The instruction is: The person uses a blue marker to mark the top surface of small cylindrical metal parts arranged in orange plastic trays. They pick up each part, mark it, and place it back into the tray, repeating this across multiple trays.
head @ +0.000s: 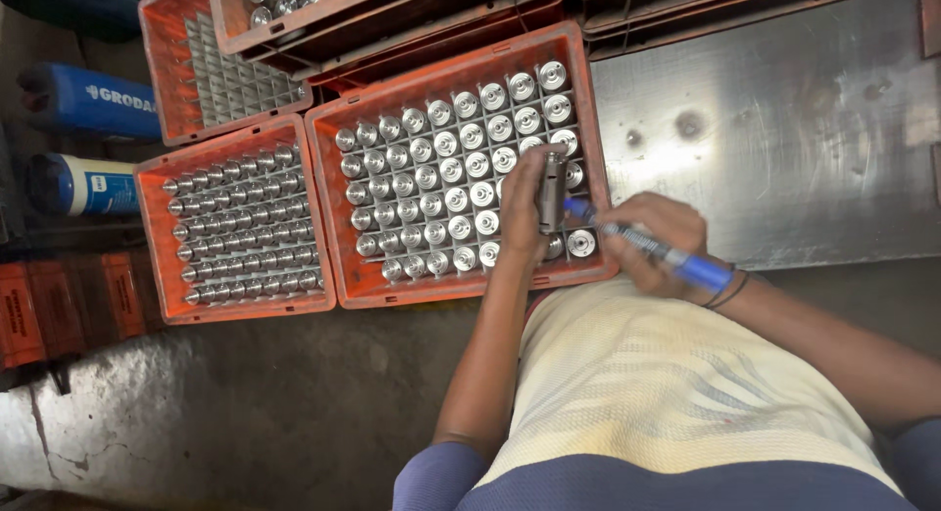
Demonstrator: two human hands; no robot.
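My left hand (522,207) grips a shiny metal cylinder (552,191), held upright over the near right corner of an orange crate (461,286). That crate is filled with several rows of similar metal cylinders (451,168) standing on end. My right hand (655,244) holds a blue marker pen (652,246), its tip touching the side of the held cylinder. Both forearms reach forward from my lap, which is covered by a pale yellow cloth (667,384).
A second orange crate (235,222) of metal cylinders sits to the left. A third crate (221,70), with an empty grid divider, lies behind it. More crates are stacked at the top. A steel table surface (784,129) lies to the right. Blue canisters (83,99) lie at far left.
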